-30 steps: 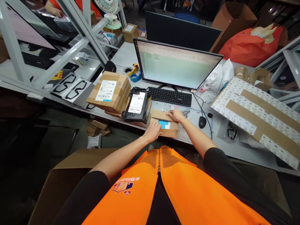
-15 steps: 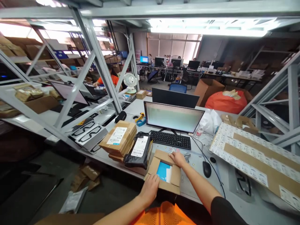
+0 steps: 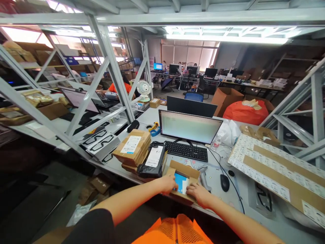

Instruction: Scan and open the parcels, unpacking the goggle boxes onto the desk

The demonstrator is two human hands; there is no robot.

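Note:
A small cardboard box [image 3: 185, 167] lies at the table's front edge with its far flap raised. Inside it is a flat blue-and-white item [image 3: 179, 181], partly covered by my fingers. My left hand [image 3: 168, 184] is closed over the box's left side, its fingertips curled inward beside the blue surface. On the opposite side my right hand [image 3: 199, 194] grips the right flap, fingers bent over it near the white part. A grey handheld scanner [image 3: 204, 179] lies just beyond my right hand.
To the left are stacked labelled cartons [image 3: 132, 145] and a black-wrapped parcel [image 3: 152, 161]. Behind the box stand a keyboard [image 3: 186, 151] and a monitor [image 3: 190, 127]. A mouse [image 3: 224, 183] and a large label-covered board [image 3: 276, 169] are at right. A metal frame post [image 3: 114, 67] rises at left.
My left hand has moved from the near left corner up onto the left side. My right hand has come from the far edge down to the right side. The far flap now stands up.

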